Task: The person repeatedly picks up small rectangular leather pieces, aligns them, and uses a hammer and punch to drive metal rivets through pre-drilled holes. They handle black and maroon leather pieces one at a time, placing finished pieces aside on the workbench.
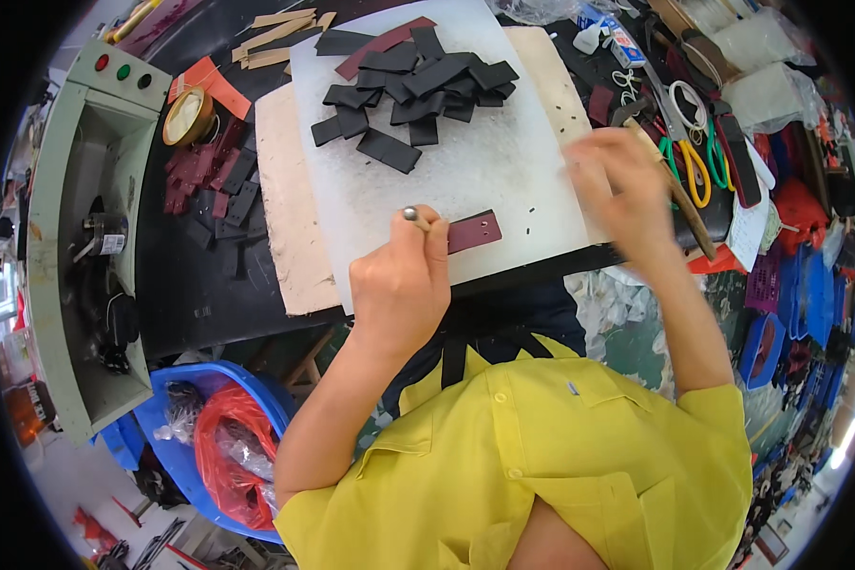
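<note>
My left hand (399, 285) is closed around a punch-like tool (410, 215), its round metal end showing above the fingers. Beneath and beside that hand, a maroon strip (475, 232) with small holes near its end lies on a white translucent board (370, 195). The tool's lower tip is hidden by my hand. My right hand (627, 185) is raised over the board's right edge, its fingers bent and smeared by motion. Close beside it is a wooden handle (679, 195); whether the fingers touch it is unclear. Black strips (427, 85) are heaped on the board's far part.
Maroon pieces (199, 171) and a round tan container (189, 116) sit at left, near a grey-green metal box (66, 237). Yellow-handled scissors (695, 176) and other tools lie at right. A blue tub (285, 399) with red plastic bags stands below the table's left edge.
</note>
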`<state>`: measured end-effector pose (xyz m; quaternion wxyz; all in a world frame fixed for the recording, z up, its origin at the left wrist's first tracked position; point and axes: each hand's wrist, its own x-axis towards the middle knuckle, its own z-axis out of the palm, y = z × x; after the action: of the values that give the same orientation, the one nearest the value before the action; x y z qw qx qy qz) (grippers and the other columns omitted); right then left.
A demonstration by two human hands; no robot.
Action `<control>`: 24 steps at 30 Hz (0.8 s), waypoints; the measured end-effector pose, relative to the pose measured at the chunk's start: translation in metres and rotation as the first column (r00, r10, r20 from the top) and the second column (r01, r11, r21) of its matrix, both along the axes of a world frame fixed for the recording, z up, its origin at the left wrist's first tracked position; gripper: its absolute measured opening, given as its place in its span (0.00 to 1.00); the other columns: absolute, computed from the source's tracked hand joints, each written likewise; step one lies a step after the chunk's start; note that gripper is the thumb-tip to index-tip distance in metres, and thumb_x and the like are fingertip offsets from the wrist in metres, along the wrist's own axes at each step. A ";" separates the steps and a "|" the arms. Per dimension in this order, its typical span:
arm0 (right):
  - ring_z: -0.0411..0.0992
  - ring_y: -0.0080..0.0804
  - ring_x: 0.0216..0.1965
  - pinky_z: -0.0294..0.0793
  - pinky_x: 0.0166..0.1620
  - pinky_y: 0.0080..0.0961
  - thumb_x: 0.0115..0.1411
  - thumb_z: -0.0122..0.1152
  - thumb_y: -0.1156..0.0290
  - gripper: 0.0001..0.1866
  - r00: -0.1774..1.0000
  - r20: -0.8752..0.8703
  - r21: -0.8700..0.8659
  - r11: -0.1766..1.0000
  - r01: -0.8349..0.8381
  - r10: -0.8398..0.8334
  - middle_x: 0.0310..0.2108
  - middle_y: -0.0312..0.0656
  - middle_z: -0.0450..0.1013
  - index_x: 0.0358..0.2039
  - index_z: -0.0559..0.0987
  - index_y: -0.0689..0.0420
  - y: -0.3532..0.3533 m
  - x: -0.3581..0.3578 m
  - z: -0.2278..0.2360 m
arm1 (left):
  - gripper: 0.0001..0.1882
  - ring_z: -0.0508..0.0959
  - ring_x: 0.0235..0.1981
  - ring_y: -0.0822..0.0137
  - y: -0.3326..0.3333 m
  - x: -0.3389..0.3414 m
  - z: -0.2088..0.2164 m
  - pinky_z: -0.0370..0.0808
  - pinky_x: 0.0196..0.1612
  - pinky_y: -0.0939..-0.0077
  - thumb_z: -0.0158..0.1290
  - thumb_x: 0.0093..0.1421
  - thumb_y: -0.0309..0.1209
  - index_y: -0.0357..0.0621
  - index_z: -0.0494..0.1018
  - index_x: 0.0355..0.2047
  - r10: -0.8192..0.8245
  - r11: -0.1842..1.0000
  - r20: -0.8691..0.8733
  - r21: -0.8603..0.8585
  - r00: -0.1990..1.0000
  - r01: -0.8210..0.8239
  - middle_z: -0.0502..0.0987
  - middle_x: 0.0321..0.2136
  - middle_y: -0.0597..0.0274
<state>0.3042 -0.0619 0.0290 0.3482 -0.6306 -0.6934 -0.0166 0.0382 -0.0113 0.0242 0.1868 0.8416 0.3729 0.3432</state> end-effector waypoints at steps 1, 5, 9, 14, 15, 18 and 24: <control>0.73 0.38 0.45 0.71 0.48 0.35 0.48 0.74 0.65 0.18 0.981 0.017 -0.008 0.981 -0.193 0.193 0.38 0.37 0.76 0.41 0.82 0.49 0.006 -0.032 0.008 | 0.06 0.76 0.15 0.65 0.001 0.000 -0.001 0.70 0.17 0.71 0.52 0.65 0.26 0.35 0.72 0.35 0.034 0.991 0.110 -0.135 0.993 -0.019 0.77 0.21 0.56; 0.72 0.39 0.40 0.69 0.43 0.36 0.48 0.73 0.68 0.11 0.919 -0.151 -0.174 0.905 -0.388 0.365 0.32 0.37 0.75 0.32 0.82 0.55 0.016 -0.070 0.004 | 0.06 0.77 0.19 0.64 0.011 -0.010 0.009 0.72 0.24 0.73 0.48 0.65 0.24 0.35 0.73 0.36 0.191 0.844 0.421 -0.531 0.887 0.070 0.81 0.27 0.51; 0.70 0.39 0.34 0.70 0.39 0.33 0.48 0.71 0.70 0.07 0.902 -0.340 -0.159 0.929 -0.335 0.267 0.26 0.37 0.73 0.24 0.80 0.58 0.023 -0.071 0.000 | 0.13 0.73 0.29 0.62 0.013 -0.018 0.013 0.72 0.36 0.72 0.61 0.54 0.24 0.37 0.77 0.41 -0.032 0.969 0.109 -0.239 0.994 0.057 0.81 0.33 0.55; 0.72 0.38 0.35 0.71 0.40 0.32 0.49 0.72 0.69 0.08 0.982 0.153 0.000 0.993 -0.116 0.115 0.29 0.37 0.75 0.26 0.82 0.58 0.036 -0.036 0.018 | 0.18 0.74 0.33 0.58 0.004 -0.013 -0.005 0.73 0.38 0.67 0.70 0.43 0.25 0.42 0.81 0.37 0.001 0.999 0.026 -0.047 1.000 0.001 0.81 0.35 0.59; 0.72 0.38 0.35 0.71 0.40 0.32 0.49 0.72 0.68 0.08 0.975 0.134 -0.075 0.983 -0.166 0.175 0.29 0.37 0.75 0.27 0.82 0.57 0.037 -0.027 0.015 | 0.17 0.76 0.34 0.59 0.011 -0.021 -0.003 0.74 0.38 0.67 0.70 0.44 0.24 0.42 0.82 0.37 0.056 0.998 0.039 0.003 0.998 -0.056 0.82 0.35 0.59; 0.72 0.39 0.36 0.70 0.43 0.33 0.52 0.71 0.69 0.09 0.974 0.056 -0.110 0.971 -0.210 0.217 0.32 0.38 0.76 0.32 0.83 0.58 0.050 -0.014 0.018 | 0.14 0.76 0.33 0.60 0.049 -0.064 0.008 0.74 0.37 0.67 0.69 0.46 0.23 0.42 0.81 0.35 0.410 0.900 0.054 0.138 0.911 -0.413 0.81 0.33 0.59; 0.69 0.42 0.41 0.68 0.50 0.34 0.56 0.67 0.71 0.08 0.990 0.049 -0.019 0.991 -0.134 0.135 0.35 0.40 0.73 0.37 0.82 0.56 0.138 -0.014 0.019 | 0.15 0.74 0.37 0.60 0.111 -0.101 0.002 0.73 0.39 0.69 0.69 0.50 0.34 0.42 0.81 0.36 0.502 0.836 -0.017 0.266 0.865 -0.480 0.80 0.34 0.61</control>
<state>0.2905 0.0759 0.0484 0.3261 -0.5847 -0.7429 -0.0032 -0.0628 0.0998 0.0265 -0.0328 0.7484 0.5371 0.3877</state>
